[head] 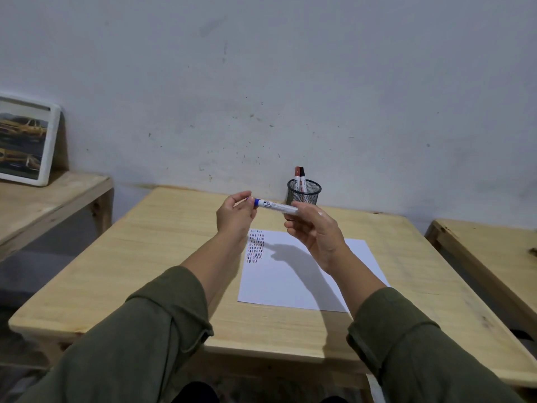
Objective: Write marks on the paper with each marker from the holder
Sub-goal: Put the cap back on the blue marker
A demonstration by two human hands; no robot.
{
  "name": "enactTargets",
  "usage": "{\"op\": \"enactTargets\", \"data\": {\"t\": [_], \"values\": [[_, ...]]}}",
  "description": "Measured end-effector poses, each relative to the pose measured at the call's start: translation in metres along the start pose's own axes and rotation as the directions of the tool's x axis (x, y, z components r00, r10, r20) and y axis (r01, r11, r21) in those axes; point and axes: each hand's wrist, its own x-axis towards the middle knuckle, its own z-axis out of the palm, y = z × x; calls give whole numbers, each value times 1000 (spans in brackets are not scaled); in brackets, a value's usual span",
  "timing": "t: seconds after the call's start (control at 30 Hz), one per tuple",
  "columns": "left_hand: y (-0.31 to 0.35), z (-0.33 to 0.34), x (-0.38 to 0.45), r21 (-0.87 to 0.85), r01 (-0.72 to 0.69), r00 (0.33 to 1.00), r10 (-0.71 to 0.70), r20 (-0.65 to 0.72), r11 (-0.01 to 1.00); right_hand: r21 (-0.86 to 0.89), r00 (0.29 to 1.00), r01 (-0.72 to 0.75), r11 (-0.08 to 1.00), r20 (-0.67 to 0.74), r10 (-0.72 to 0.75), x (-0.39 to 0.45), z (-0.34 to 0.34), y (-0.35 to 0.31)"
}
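Spanning both hands: a blue marker [276, 206], held level above the table [162, 257].
Left hand [236, 214]: pinched on the blue cap end.
Paper [293, 283]: laid mid-table, marks at its far-left corner.
Right hand [315, 231]: closed around the barrel.
Holder [304, 191]: far edge, two markers [299, 176] inside.

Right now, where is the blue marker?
In the head view, the blue marker is held level above the table between both hands: left hand at its blue end, right hand on its barrel, just before the mesh holder.
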Motion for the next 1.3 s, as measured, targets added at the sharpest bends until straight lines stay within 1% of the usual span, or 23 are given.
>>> {"op": "enactTargets", "data": {"t": [0.07,0.13,0.23,0.33,0.4,0.47,0.53,0.57,0.63,0.7,0.83,0.93,1.03,1.17,1.3], "values": [[2,-3,5,16,-14,1000,14,-5,1000,-64,1000,-14,998,14,15,-1,-6,0],[2,0,7,33,-19,1000,19,21,999,-153,999,-26,988,42,32,2,-8,2],[-1,11,9,87,-56,992,45,120,995,-223,994,-47,974,87,68,11,-6,4],[-4,23,16,199,-81,970,32,239,977,-288,990,-49,956,113,85,23,-2,3],[-7,25,27,338,-83,966,-7,257,937,-323,991,-17,946,123,60,32,-2,-1],[-10,22,39,557,-91,970,-54,239,826,-340,992,17,940,126,28,43,-4,-8],[-13,18,49,709,-107,973,-73,219,697,-375,993,67,924,113,-27,53,-7,-17],[-14,18,53,756,-141,970,-63,234,639,-405,994,94,910,94,-60,59,-9,-21],[-14,24,59,819,-246,951,-33,307,518,-482,990,138,865,46,-132,72,-12,-31],[-11,37,65,833,-327,926,-23,376,446,-579,979,168,798,3,-204,85,-13,-43],[-7,65,76,832,-376,900,-51,432,408,-670,942,238,704,-19,-336,110,-9,-65],[-10,80,85,827,-364,898,-75,434,429,-669,910,267,694,-63,-410,130,-10,-71],[-18,88,92,826,-351,903,-75,423,440,-665,890,280,692,-91,-447,143,-12,-69],[-30,92,102,824,-326,916,-63,397,463,-685,877,293,666,-85,-473,155,-14,-60],[-36,92,108,814,-317,918,-56,392,487,-729,890,262,632,-71,-451,165,-20,-50]]}}
